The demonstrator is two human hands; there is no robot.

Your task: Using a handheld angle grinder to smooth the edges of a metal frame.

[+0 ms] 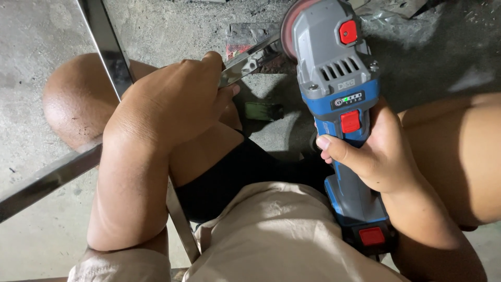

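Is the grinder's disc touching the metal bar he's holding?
Cannot tell. In the head view the disc meets the end of the metal bar held by the left hand, but the grinder body hides the exact contact point.

Floor (42,31): bare grey concrete, rough and stained, with scattered dust and small dark specks. Lying on it: a small green block (259,110) in the middle, between the person's knees; a flat grey slab (245,34) with a red patch at its near corner, further up; a crumpled silvery sheet (396,18) at the upper right; and a pale smear (472,78) on the darker, shadowed ground at the right.
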